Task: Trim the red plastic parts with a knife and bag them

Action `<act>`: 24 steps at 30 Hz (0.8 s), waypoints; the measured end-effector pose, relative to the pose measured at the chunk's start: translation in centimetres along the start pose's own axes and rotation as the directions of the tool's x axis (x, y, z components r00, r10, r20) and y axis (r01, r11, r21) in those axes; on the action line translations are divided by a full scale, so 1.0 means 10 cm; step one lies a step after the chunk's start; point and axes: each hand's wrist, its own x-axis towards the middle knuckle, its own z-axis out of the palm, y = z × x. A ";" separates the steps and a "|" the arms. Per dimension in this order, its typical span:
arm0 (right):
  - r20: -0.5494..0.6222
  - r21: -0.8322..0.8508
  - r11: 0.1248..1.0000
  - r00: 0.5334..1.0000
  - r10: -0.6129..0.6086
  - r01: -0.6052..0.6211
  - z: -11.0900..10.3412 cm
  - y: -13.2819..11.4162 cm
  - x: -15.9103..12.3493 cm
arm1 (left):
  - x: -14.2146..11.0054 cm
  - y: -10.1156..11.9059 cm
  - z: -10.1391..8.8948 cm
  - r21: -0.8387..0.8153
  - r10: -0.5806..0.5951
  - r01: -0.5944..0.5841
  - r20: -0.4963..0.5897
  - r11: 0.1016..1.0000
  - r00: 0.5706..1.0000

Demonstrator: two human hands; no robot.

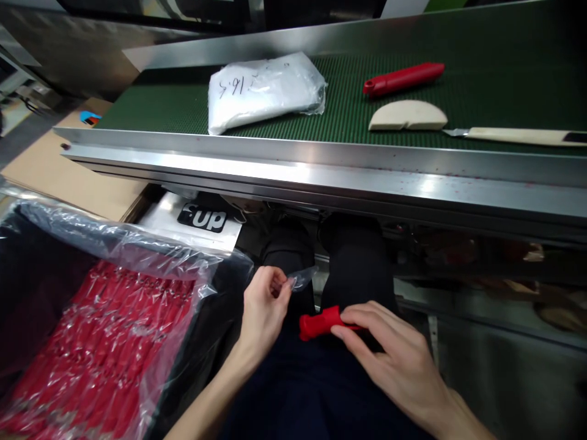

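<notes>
My right hand [389, 351] grips a red plastic handle [320, 322] over my lap, fingers wrapped around its right end. My left hand [263, 305] pinches a small clear plastic wrapper [303, 278] just above and left of the handle. Both hands are below the front edge of a green conveyor belt [481, 36]. On the belt lie another red handle [403, 78], a cream half-round piece [407, 116] and a cream-handled blade [518, 135].
A box lined with clear plastic [137, 250] at my left holds several wrapped red handles [105, 348]. A white bag with handwriting [263, 91] lies on the belt. The belt's metal rail [321, 165] runs across above my hands. Cardboard [55, 171] lies at far left.
</notes>
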 end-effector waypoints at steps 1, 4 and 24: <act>-0.057 -0.015 1.000 0.998 0.003 -0.003 0.05 -0.04 -0.01 | -0.01 -0.04 0.02 0.009 -0.008 0.008 0.030 1.000 1.000; -0.205 -0.095 0.995 0.979 0.004 -0.024 0.16 -0.05 0.00 | -0.01 -0.16 0.04 -0.006 -0.060 0.062 0.121 0.998 0.991; -0.288 -0.365 0.924 0.930 -0.228 0.113 -0.05 -0.17 -0.02 | -0.09 0.00 0.22 -0.201 -0.155 0.208 0.252 0.957 0.955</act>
